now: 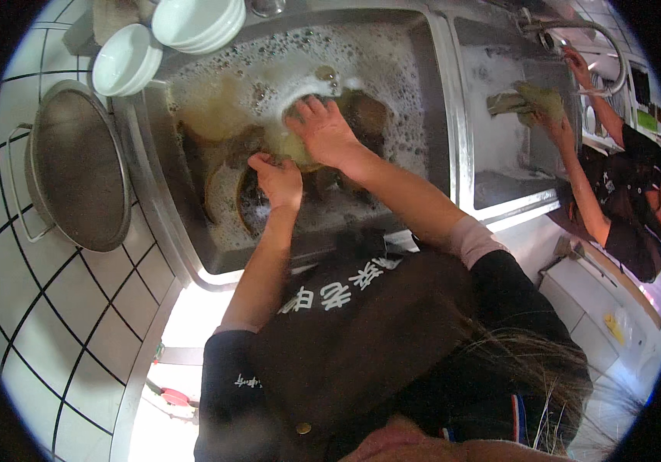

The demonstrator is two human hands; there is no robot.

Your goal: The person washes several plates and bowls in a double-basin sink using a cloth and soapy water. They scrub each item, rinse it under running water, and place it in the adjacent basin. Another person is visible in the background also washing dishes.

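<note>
My left hand (280, 180) is at the near side of a pale yellowish dish (293, 149), its thumb and fingers pinched at the rim. That dish lies partly under the cloudy, sudsy water. Over its far side lies my right hand (325, 130), fingers spread and bent, tips wet with foam. A greyish patch shows under those fingertips; whether it is a scouring pad is unclear. Around both hands, several brown and yellowish dishes (212, 118) lie in the water of the steel sink basin (441, 115). Suds blur their outlines.
White bowls (125, 60) and a stack of white bowls (198, 23) stand at the far left rim. An oval steel strainer basket (79, 167) is by the tiled wall. At the right basin (503, 144), a co-worker's hand (555, 127) holds a greenish cloth (538, 101) near a faucet (547, 39).
</note>
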